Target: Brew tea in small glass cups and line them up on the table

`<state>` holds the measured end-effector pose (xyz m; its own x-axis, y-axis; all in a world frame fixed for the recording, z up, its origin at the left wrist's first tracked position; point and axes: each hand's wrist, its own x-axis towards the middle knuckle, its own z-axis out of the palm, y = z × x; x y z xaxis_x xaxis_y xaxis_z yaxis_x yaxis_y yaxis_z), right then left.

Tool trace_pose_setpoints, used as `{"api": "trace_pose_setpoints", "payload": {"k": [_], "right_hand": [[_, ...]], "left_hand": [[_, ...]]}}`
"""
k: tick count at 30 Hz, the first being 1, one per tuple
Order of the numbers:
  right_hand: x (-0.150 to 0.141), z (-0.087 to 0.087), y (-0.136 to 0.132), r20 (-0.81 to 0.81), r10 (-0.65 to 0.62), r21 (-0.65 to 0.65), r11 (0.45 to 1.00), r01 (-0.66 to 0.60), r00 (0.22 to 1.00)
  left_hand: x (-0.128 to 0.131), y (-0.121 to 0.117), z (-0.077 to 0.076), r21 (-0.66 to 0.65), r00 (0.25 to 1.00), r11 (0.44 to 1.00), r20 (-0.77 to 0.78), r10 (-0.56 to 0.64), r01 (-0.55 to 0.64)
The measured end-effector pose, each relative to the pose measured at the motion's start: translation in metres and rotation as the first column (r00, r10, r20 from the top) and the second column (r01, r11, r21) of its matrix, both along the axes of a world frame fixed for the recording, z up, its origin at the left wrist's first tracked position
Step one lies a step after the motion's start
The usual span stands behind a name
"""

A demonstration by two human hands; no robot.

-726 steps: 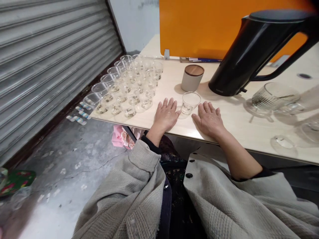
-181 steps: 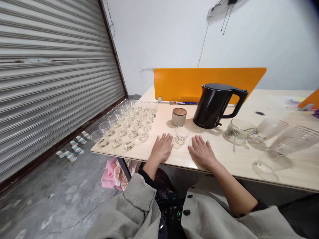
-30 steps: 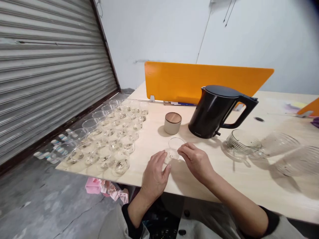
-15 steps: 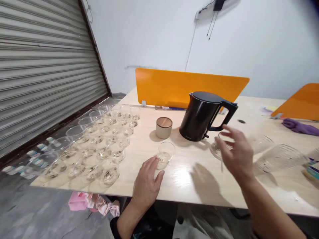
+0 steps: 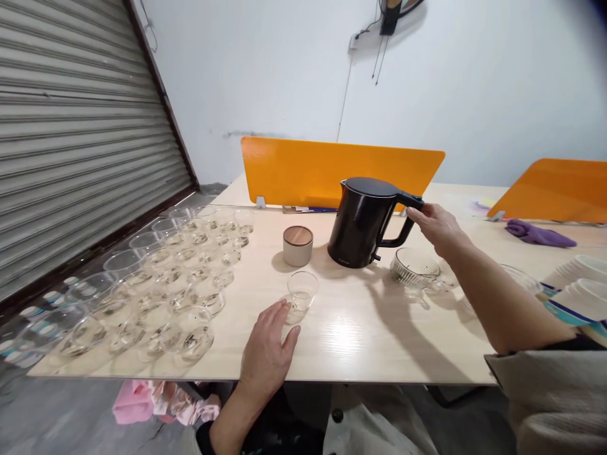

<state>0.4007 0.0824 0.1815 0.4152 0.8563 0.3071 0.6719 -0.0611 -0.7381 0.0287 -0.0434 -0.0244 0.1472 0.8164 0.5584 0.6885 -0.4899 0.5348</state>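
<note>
My left hand (image 5: 268,347) lies by the table's front edge, its fingertips at the left side of a small clear plastic cup (image 5: 303,287). Its thumb is apart from the fingers, and the cup stands upright with little visible in it. My right hand (image 5: 436,229) is closed at the upper part of the handle of a black electric kettle (image 5: 363,221); some of its fingers are hidden. The kettle stands on the table with its lid shut. Below the right hand sits a ribbed glass mug (image 5: 412,268).
Rows of clear cups (image 5: 190,338) with dark bits in them fill the table's left side. A round jar (image 5: 298,253) with a wooden lid stands behind the single cup. Orange dividers (image 5: 303,170) rise behind. A purple cloth (image 5: 540,234) and stacked cups (image 5: 581,297) lie right.
My right hand has moved from beside the ribbed glass mug up to the kettle's handle. My left hand has stayed by the small cup. The view has shifted slightly right.
</note>
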Motion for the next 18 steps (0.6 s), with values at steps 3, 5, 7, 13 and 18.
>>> {"api": "trace_pose_setpoints", "payload": {"k": [3,5,7,13,18], "right_hand": [[0.004,-0.004,0.016,-0.214,0.162,0.037,0.987,-0.158,0.963],[0.007,-0.010,0.027,-0.317,0.221,0.097,0.975,-0.200,0.922],[0.007,-0.016,0.036,-0.358,0.246,0.159,0.967,-0.201,0.901],[0.009,-0.023,0.047,-0.368,0.242,0.269,0.952,-0.146,0.898],[0.016,-0.023,0.049,-0.367,0.152,0.272,0.961,-0.050,0.918]], "left_hand": [[0.000,0.000,0.001,-0.008,1.000,1.000,-0.002,-0.003,0.003],[0.001,0.000,0.001,-0.012,1.000,1.000,-0.001,-0.005,0.005],[0.000,0.000,0.001,-0.011,1.000,1.000,0.005,-0.005,0.006],[-0.001,0.000,0.001,-0.021,1.000,1.000,0.019,-0.005,0.006],[0.000,0.000,0.002,-0.018,0.999,1.000,0.040,-0.007,0.007]]}}
